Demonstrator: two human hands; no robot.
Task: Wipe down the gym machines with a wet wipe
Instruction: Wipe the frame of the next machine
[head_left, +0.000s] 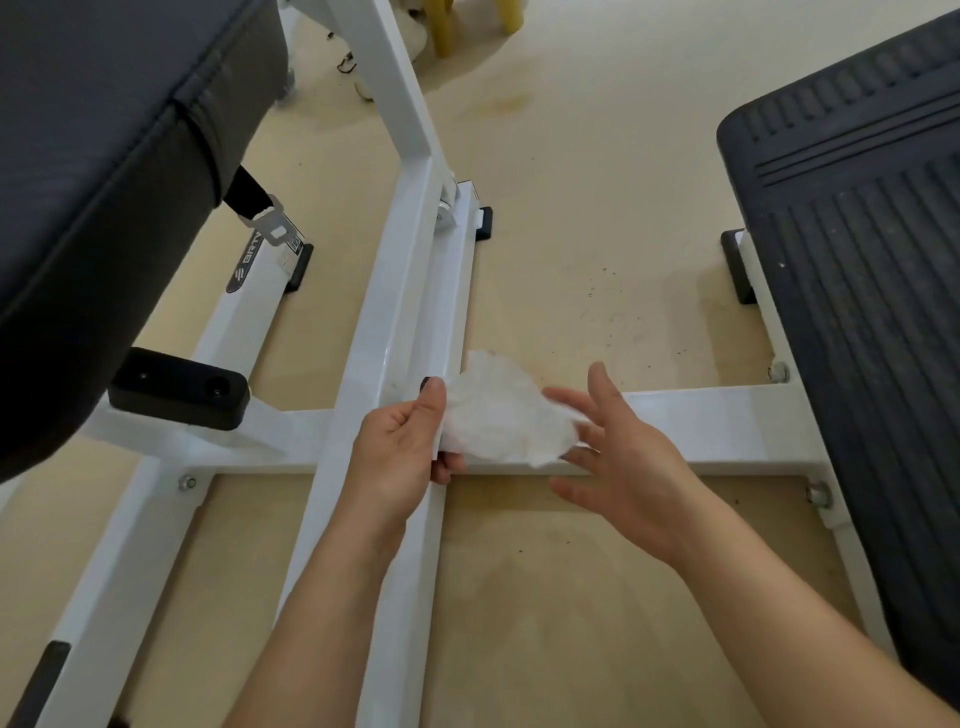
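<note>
A crumpled white wet wipe (501, 415) is held over the white steel frame (395, 291) of a gym machine, where a long bar crosses a horizontal bar (717, 421). My left hand (400, 447) pinches the wipe's left edge between thumb and fingers. My right hand (618, 457) is spread, with its fingertips touching the wipe's right side.
A black padded seat (104, 156) overhangs the frame at upper left. A black ribbed footplate (862, 291) stands at the right. Black rubber feet (485, 223) sit under the frame on a beige floor with dark specks. Yellow legs (447, 26) show at the top.
</note>
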